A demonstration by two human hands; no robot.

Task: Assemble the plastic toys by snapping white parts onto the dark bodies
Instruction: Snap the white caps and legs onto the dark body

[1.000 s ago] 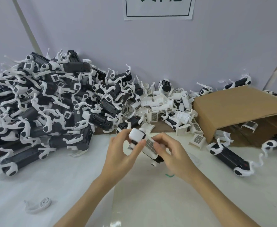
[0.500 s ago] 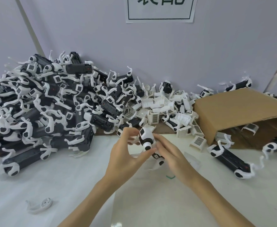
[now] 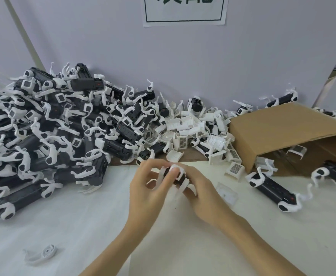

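Dark toy body [image 3: 178, 177] is held above the counter [image 3: 83, 226], between both hands, with a white part [image 3: 176, 169] capping its near end and white legs splayed below. Left hand [image 3: 149, 188] pinches the left side; right hand [image 3: 198, 188] is curled round the right side, so each grip is clamped on the toy. Risk: uneven pressure could skew the white part or bend a thin leg. Finished toys [image 3: 49, 136] lie heaped at left; loose white shells [image 3: 193, 128] sit behind, beside a cardboard box [image 3: 286, 132].
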